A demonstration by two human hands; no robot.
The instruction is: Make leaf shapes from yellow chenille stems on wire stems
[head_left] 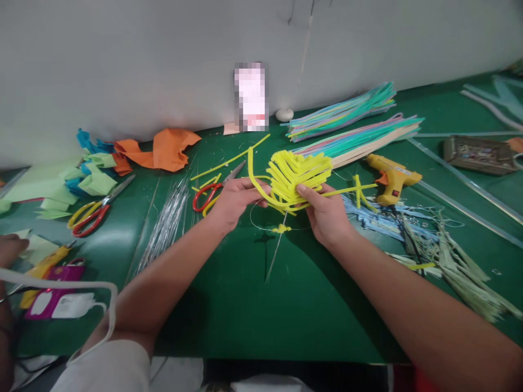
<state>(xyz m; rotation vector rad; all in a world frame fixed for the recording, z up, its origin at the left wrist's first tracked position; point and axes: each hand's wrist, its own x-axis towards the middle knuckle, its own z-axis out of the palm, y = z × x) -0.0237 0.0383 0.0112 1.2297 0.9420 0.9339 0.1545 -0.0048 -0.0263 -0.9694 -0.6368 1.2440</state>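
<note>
Both hands are raised over the green table with a yellow pipe-cleaner leaf (300, 174) between them. My right hand (327, 209) grips the leaf's lower right edge, thumb on top. Along its lower left side, my left hand (241, 201) pinches a yellow pipe cleaner (252, 169) that curves up and away from the leaf. Below the leaf hangs a thin wire stem (273, 256) with a small yellow twist (281, 229) around it. Red-handled scissors (207, 197) lie just behind my left hand, beside loose yellow pieces (229, 158).
Bundles of coloured pipe cleaners (347, 120) lie at the back. A yellow glue gun (392, 177) rests right of my right hand. Silver wires (169, 218), more scissors (92, 215), crepe paper (167, 149) and a purple power strip (57, 288) are leftward. Another person's hand (14, 247) shows far left.
</note>
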